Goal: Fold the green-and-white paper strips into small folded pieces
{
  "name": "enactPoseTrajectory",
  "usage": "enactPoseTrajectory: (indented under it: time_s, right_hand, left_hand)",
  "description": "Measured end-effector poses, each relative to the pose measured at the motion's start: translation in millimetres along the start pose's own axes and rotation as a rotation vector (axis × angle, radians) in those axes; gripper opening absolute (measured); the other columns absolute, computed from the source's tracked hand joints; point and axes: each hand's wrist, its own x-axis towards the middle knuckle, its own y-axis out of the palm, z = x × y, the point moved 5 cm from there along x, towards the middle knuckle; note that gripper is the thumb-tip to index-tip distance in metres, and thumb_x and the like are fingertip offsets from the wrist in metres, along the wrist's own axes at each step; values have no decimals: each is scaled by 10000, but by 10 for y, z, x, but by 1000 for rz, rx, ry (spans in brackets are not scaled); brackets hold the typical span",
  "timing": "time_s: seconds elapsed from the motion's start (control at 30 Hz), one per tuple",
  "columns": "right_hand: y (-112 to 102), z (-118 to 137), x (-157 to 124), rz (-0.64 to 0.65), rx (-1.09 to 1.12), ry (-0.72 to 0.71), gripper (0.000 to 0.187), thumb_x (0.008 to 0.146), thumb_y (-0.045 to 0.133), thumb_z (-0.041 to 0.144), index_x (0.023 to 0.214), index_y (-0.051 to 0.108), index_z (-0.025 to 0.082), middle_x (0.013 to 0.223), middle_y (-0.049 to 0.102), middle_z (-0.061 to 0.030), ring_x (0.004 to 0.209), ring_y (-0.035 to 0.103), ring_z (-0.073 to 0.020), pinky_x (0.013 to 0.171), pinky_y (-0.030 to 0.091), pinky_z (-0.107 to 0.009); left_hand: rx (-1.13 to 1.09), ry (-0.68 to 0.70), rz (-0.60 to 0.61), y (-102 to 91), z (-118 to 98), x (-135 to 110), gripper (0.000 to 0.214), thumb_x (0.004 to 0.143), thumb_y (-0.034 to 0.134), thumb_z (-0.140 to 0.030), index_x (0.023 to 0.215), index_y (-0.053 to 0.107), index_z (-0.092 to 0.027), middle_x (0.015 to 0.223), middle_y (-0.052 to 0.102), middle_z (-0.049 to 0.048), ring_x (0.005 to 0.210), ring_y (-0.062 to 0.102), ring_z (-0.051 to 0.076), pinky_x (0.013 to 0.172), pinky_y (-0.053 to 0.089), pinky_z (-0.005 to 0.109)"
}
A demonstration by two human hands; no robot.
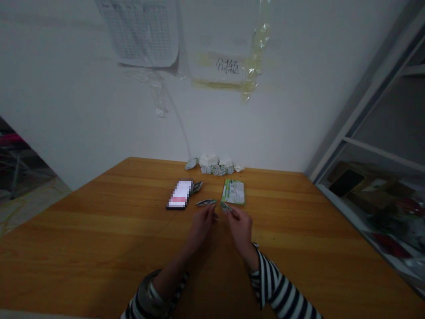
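My left hand [201, 223] is over the middle of the table, fingers pinched together at a thin, small printed packet [206, 202]. Close beside it, my right hand [241, 225] pinches another small green-and-white packet [226, 206]. The two packets' near ends almost meet; whether they are joined cannot be made out. Just beyond my right hand lies a flat green-and-white printed pouch [233, 192]. To the left of my hands, a phone [179, 194] with a lit, blurred screen rests against a small dark-and-green packet [197, 187].
Crumpled white and printed wrappers [215, 165] are heaped along the table's back edge, by the wall. Taped papers [142, 33] hang above. A shelf frame [381, 153] with boxes and a dark tablet-like object [345, 183] stands right of the wooden table [99, 226].
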Motion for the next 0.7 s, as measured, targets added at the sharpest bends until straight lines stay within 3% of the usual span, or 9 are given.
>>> enactPoseTrajectory:
  time_s: [0.07, 0.13, 0.27, 0.33, 0.4, 0.47, 0.6, 0.7]
  right_hand:
    - [6, 41, -26, 36, -161, -102, 269, 837, 583, 219, 1054, 735, 265, 1079, 738, -52, 962, 694, -258, 939, 501, -429]
    - [81, 97, -58, 169, -244, -201, 367, 828, 554, 139, 1135, 701, 276, 1172, 697, -47, 1065, 657, -251, 1008, 458, -431]
    - [235, 220, -111, 463, -228, -338, 511, 791, 525, 54, 1249, 624, 258, 1318, 598, -42, 1259, 521, -224, 1113, 349, -437]
    - [184, 268, -60, 448, -156, -324, 453, 828, 499, 77, 1210, 652, 267, 1285, 627, -44, 1237, 543, -211, 1097, 363, -444]
    - [57, 308, 33, 344, -99, -294, 395, 856, 490, 107, 1158, 684, 270, 1263, 643, -51, 1212, 562, -208, 1079, 376, -446]
    - [-50, 344, 113, 301, -109, -292, 380, 811, 592, 136, 1150, 689, 278, 1263, 643, -54, 1212, 550, -228, 1082, 358, -453]
    - [-99, 305, 179, 396, -113, -189, 509, 688, 760, 210, 1183, 668, 290, 1164, 698, -58, 1014, 643, -248, 928, 485, -422]
    - [-38, 147, 153, 446, 43, 22, 241, 681, 772, 284, 918, 776, 241, 895, 769, -48, 749, 690, -212, 704, 557, -334]
  left_hand:
    - [-31, -21, 46, 61, 38, -15, 458, 791, 585, -573, 894, 710, -145, 677, 698, 46, 598, 657, 180, 579, 538, 274]
    - [-99, -41, 86, 98, 89, -2, 465, 751, 621, -591, 851, 697, -143, 733, 712, 55, 679, 675, 202, 640, 549, 298]
    - [-142, -51, -4, -39, 174, 94, 469, 679, 673, -613, 755, 651, -151, 689, 688, 39, 631, 654, 186, 574, 526, 266]
    - [-133, -64, -39, -131, 175, 128, 480, 715, 620, -633, 761, 636, -155, 560, 627, -1, 488, 596, 147, 467, 477, 231]
    - [-121, -74, -30, -174, 136, 129, 474, 738, 606, -614, 853, 638, -155, 442, 533, -58, 357, 491, 107, 367, 383, 191]
    - [-113, -88, 24, -155, 80, 100, 493, 743, 627, -575, 999, 628, -154, 386, 474, -94, 287, 399, 84, 317, 291, 168]
    - [-110, -145, 180, -36, 16, 4, 525, 716, 676, -528, 1089, 618, -162, 359, 450, -105, 246, 333, 71, 294, 208, 167]
    - [-137, -209, 283, 33, 19, -48, 494, 708, 681, -534, 1058, 630, -190, 365, 446, -99, 256, 347, 78, 303, 201, 179]
